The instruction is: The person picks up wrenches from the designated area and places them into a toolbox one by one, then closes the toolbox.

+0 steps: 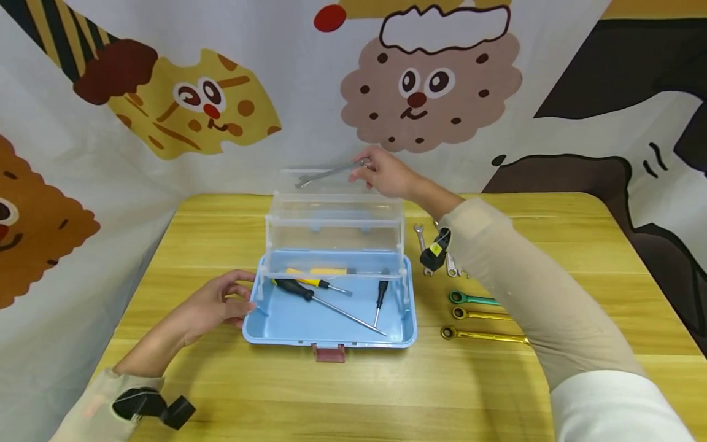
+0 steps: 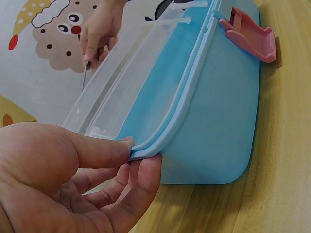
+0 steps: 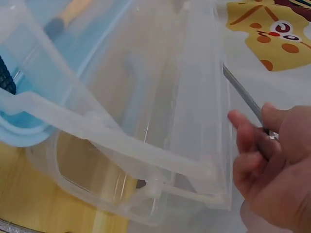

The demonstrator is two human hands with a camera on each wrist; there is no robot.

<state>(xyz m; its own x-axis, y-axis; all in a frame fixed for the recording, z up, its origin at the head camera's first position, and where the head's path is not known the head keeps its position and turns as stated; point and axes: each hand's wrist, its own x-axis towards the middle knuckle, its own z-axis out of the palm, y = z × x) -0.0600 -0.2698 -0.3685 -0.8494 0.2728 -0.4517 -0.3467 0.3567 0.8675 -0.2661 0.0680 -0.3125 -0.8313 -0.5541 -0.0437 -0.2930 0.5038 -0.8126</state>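
Note:
A light blue toolbox [image 1: 331, 307] stands on the table with its clear tiered trays [image 1: 334, 218] raised and folded back. At its left end, my left hand [image 1: 218, 305] pinches the rim, thumb on top and fingers beneath, as the left wrist view shows. My right hand [image 1: 383, 174] holds a silver wrench [image 1: 331, 174] by one end above the upper tray, the shaft pointing left. Inside the box lie a long black-handled screwdriver [image 1: 331, 310], a small black screwdriver [image 1: 381, 294] and yellow-handled screwdrivers [image 1: 326, 283], partly seen through the clear plastic.
Right of the box lie a green wrench [image 1: 472, 299], two gold wrenches [image 1: 486, 335] and several silver wrenches [image 1: 421, 242], partly hidden by my right arm. A reddish latch [image 1: 329, 354] hangs at the box front. A printed cloth [image 1: 309, 110] hangs behind the table [image 1: 359, 399].

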